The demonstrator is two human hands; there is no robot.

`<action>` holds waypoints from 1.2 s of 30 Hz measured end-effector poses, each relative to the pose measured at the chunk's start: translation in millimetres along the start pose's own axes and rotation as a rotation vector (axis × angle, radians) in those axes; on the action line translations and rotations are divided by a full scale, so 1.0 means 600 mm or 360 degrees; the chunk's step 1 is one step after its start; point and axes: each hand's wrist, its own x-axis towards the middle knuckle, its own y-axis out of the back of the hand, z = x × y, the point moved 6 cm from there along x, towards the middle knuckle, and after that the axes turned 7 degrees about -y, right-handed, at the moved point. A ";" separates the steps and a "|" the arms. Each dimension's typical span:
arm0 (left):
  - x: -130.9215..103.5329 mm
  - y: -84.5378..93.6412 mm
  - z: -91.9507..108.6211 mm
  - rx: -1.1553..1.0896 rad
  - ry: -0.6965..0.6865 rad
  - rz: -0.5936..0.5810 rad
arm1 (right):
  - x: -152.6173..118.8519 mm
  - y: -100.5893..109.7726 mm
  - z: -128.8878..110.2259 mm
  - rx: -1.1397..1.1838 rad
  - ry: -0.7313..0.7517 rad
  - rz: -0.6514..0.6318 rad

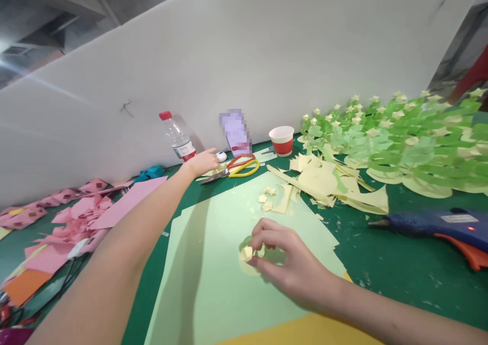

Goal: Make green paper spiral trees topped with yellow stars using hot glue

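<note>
My right hand point(284, 253) pinches a small pale yellow folded paper piece point(246, 254) between thumb and fingers, over a round pale piece lying on light green paper sheets point(221, 284). Beyond it on the sheets lie a few small pale yellow paper stars point(270, 191). My left hand point(205, 162) is stretched out toward the wall, its fingers near a small white rounded object point(221, 156). Close to that hand are scissors with red and yellow handles point(244, 168). Whether its fingertips touch the white object is hard to tell.
A bottle point(180, 141), a blurred phone point(235, 131) and a red-and-white cup point(282, 141) stand along the wall. Right: paper scraps point(318, 179), green paper plants point(419, 141), a blue glue gun point(430, 223). Left: pink paper pieces point(82, 212) and cables.
</note>
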 end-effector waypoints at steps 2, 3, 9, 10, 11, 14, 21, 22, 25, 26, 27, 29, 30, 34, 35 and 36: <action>-0.001 0.007 -0.006 -0.0092 0.0044 -0.0033 | 0.000 0.001 0.000 -0.0006 -0.0003 0.0003; -0.001 0.012 -0.010 -0.0146 0.0080 -0.0051 | 0.000 0.001 0.000 -0.0007 0.0000 0.0003; -0.022 0.070 -0.015 -0.0500 0.0555 0.0045 | 0.000 0.001 0.000 -0.0011 0.0006 0.0003; -0.032 0.079 -0.003 -0.0596 0.0604 0.0043 | 0.000 0.001 -0.001 -0.0012 0.0013 0.0006; -0.044 0.087 0.014 -0.0707 0.0625 0.0025 | 0.001 0.001 -0.001 -0.0014 0.0021 0.0008; -0.091 0.104 0.085 -0.1048 0.0605 -0.0061 | 0.001 0.001 -0.002 -0.0017 0.0033 0.0018; -0.164 0.094 0.134 -0.1203 0.0751 -0.0071 | -0.002 0.001 -0.003 -0.0047 0.0041 0.0024; -0.161 0.085 0.117 -0.1143 0.0805 -0.0053 | -0.002 0.000 -0.003 -0.0049 0.0026 0.0014; -0.137 0.049 0.060 -0.0936 0.0921 -0.0013 | -0.003 -0.001 -0.002 -0.0028 -0.0003 -0.0016; -0.124 0.036 0.043 -0.0870 0.0940 0.0000 | -0.003 -0.002 -0.002 -0.0021 -0.0003 -0.0020; -0.111 0.023 0.028 -0.0815 0.0939 0.0011 | -0.003 -0.002 -0.003 -0.0018 -0.0005 -0.0018; -0.083 -0.001 0.007 -0.0740 0.0890 0.0011 | -0.003 -0.001 -0.002 -0.0026 -0.0010 -0.0009; -0.070 -0.012 -0.001 -0.0715 0.0849 0.0000 | -0.002 -0.001 -0.002 -0.0028 -0.0015 -0.0004; -0.038 -0.043 -0.016 -0.0662 0.0682 -0.0138 | -0.001 0.000 -0.003 -0.0017 0.0007 0.0000; -0.035 -0.047 -0.019 -0.0649 0.0657 -0.0179 | 0.000 0.000 -0.003 -0.0009 0.0007 -0.0002; -0.034 -0.049 -0.022 -0.0632 0.0641 -0.0213 | 0.001 0.000 -0.002 -0.0002 0.0005 -0.0005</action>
